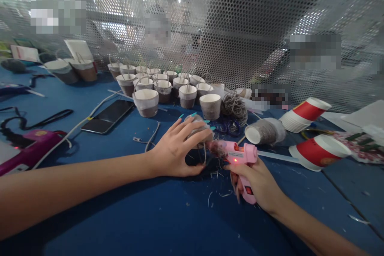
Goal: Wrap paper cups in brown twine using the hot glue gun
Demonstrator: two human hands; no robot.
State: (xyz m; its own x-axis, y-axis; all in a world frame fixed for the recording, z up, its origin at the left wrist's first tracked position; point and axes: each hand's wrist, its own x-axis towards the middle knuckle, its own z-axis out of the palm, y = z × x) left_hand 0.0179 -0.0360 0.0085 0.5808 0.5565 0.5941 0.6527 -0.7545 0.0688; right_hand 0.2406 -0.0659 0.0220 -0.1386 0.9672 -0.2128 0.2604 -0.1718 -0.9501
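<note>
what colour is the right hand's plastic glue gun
The plastic glue gun is pink, clearest in the head view.

I am working at a blue table (168, 216): wrapped cups (163, 92) are standing far along its middle, a phone (108, 117) is lying left, and red-banded cups (315, 154) are resting right.

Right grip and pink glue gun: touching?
Touching. The head view shows the right grip wrapped around the handle of the pink glue gun.
</note>
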